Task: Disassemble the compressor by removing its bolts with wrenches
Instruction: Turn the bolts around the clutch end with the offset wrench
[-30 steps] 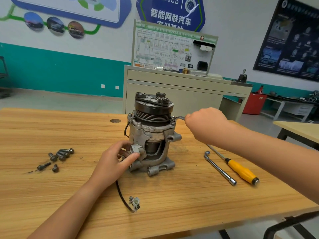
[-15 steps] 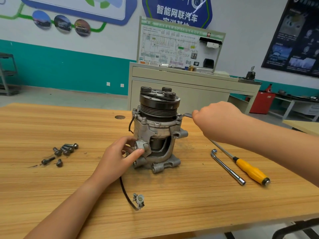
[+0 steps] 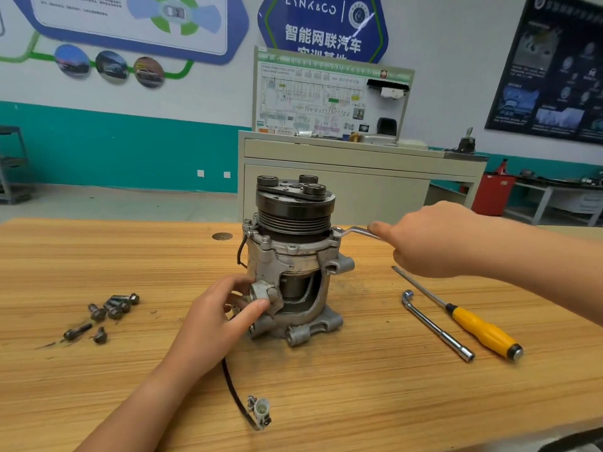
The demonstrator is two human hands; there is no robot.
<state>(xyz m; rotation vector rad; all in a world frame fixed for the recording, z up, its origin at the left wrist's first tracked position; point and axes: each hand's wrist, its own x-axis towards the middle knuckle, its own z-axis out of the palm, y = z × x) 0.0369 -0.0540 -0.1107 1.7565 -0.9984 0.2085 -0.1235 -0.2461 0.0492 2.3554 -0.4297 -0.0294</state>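
A white wall [image 3: 212, 89] with a teal band [image 3: 114, 148] along its foot fills the top of the frame, hung with a blue sign [image 3: 323, 24]. At centre, a beige cabinet [image 3: 375, 194] carries a wiring-diagram board [image 3: 326, 99]. A dark poster [image 3: 554, 70] hangs upper right above a red bin [image 3: 492, 194]. The grey floor [image 3: 114, 203] shows at left, and a wooden tabletop [image 3: 326, 386] fills the lower frame.

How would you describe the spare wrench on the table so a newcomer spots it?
Start at the compressor standing on the wooden table and look to its right. Two long tools lie side by side there; the L-shaped socket wrench is the one nearer the compressor. It is bare silver metal with a bent end, unlike the yellow-handled screwdriver beside it.
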